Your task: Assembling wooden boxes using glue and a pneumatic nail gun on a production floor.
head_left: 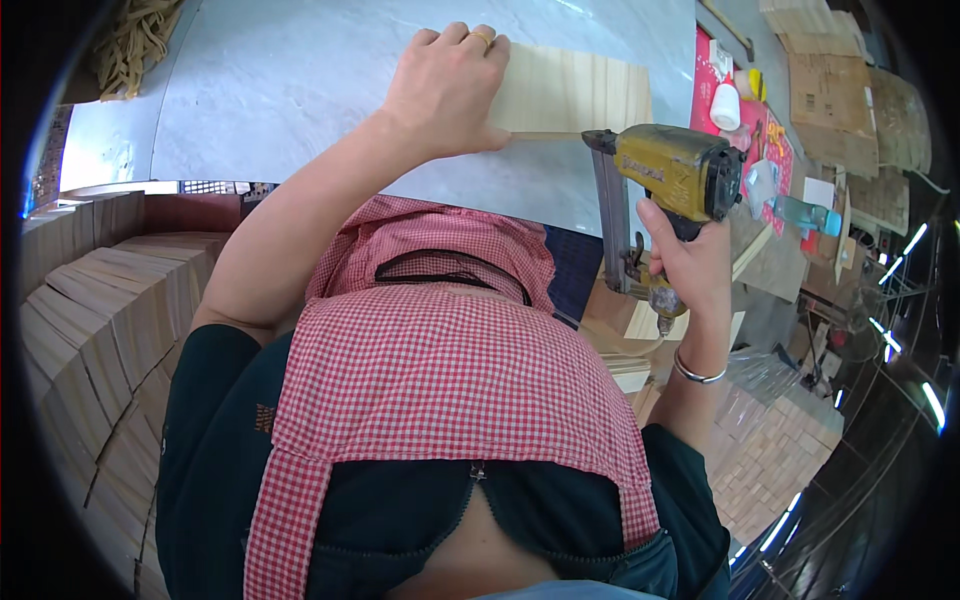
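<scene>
A pale wooden board (pixel 575 90), with a thin strip along its near edge, lies on the light marbled tabletop. My left hand (pixel 450 95) grips the left end of the board, its fingers curled over the far side and its thumb at the near edge. In my right hand (pixel 690 260) is a yellow and black pneumatic nail gun (pixel 675 165), held by its handle. The gun's nose points left and meets the right part of the board's near edge. Its long grey magazine hangs down past the table's front edge. The palm side of my left hand is hidden.
Stacked wooden pieces (pixel 90 330) fill the left side below the table (pixel 280 90). To the right, a red-covered surface holds a white bottle (pixel 726 105) and a teal bottle (pixel 808 216). Cardboard boxes (pixel 830 100) stand beyond. More wood blocks (pixel 780 450) are piled lower right.
</scene>
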The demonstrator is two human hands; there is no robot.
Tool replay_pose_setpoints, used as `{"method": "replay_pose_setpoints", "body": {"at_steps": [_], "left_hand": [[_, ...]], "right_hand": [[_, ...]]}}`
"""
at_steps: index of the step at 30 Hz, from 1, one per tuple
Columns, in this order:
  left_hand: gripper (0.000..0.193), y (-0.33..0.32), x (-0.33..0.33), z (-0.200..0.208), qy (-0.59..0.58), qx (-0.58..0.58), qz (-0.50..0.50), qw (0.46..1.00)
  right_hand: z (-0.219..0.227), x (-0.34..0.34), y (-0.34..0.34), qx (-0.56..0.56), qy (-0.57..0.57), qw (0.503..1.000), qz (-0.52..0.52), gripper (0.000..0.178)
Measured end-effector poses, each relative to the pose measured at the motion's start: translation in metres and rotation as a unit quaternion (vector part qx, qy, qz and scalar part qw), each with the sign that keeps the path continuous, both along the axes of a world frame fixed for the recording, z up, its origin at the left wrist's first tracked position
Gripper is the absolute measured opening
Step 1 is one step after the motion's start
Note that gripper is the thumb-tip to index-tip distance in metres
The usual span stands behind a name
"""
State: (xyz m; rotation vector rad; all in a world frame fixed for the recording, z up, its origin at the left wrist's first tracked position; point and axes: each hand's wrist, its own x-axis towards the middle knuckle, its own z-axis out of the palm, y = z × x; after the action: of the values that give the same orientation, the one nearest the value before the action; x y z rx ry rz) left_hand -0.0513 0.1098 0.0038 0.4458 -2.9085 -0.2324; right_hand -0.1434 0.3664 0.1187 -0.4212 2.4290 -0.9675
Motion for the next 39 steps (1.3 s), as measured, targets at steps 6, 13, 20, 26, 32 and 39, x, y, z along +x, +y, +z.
{"method": "replay_pose_setpoints", "body": {"at_steps": [6,13,20,26,32,39], "left_hand": [[0.081,0.001,-0.001,-0.003,0.019,-0.009,-0.004,1.000],[0.083,0.000,0.000,0.001,0.000,0.001,-0.007,1.000],[0.100,-0.012,0.019,-0.002,0.034,0.064,-0.011,0.997],[0.121,-0.030,0.063,-0.052,0.208,0.206,-0.017,0.956],[0.125,-0.034,0.066,-0.080,0.200,0.248,-0.001,0.948],[0.122,-0.033,0.066,-0.081,0.186,0.232,0.005,0.955]], "right_hand": [[-0.002,0.000,-0.002,0.019,-0.020,1.000,0.001,0.026],[0.001,0.001,-0.008,0.016,-0.031,0.999,-0.022,0.025],[0.004,0.006,-0.016,0.025,-0.013,0.999,-0.025,0.025],[0.006,0.038,-0.027,0.017,-0.001,1.000,0.009,0.024],[-0.004,0.059,-0.058,-0.008,-0.019,0.994,0.111,0.028],[-0.005,0.068,-0.068,0.014,-0.010,0.993,0.119,0.034]]}}
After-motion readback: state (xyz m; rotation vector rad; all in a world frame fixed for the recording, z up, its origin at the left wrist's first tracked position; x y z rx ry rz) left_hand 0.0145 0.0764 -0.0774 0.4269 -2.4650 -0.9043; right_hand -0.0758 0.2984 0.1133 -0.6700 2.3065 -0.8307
